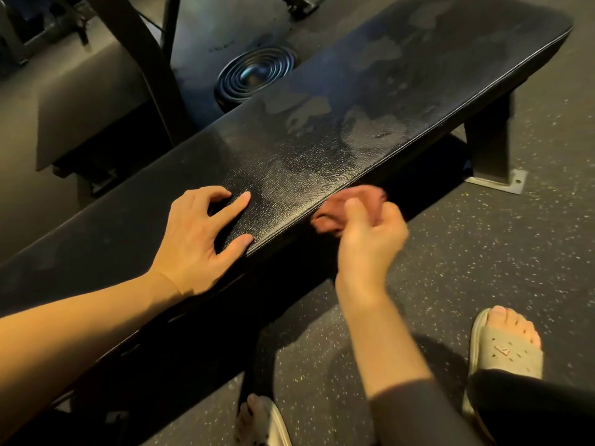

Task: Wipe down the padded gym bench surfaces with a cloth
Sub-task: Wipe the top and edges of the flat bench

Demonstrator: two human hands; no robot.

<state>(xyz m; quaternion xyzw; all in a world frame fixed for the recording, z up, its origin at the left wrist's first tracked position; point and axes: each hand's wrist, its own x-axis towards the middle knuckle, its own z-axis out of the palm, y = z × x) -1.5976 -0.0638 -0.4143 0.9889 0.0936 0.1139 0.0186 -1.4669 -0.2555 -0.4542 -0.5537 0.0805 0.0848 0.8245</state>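
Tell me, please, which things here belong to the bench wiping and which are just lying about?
For the job: padded bench, top smeared; pinkish cloth, gripped by the right hand at the bench's near edge; left hand, resting on the pad.
Lying about: ribbed round disc behind the bench.

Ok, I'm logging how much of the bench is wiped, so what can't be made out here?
- Cloth, head view: motion-blurred and largely covered by the right hand gripping it; size and fold unclear.
- Bench pad, head view: near end cut off by the left edge; a patch hidden under the left hand; its near side lost in shadow.
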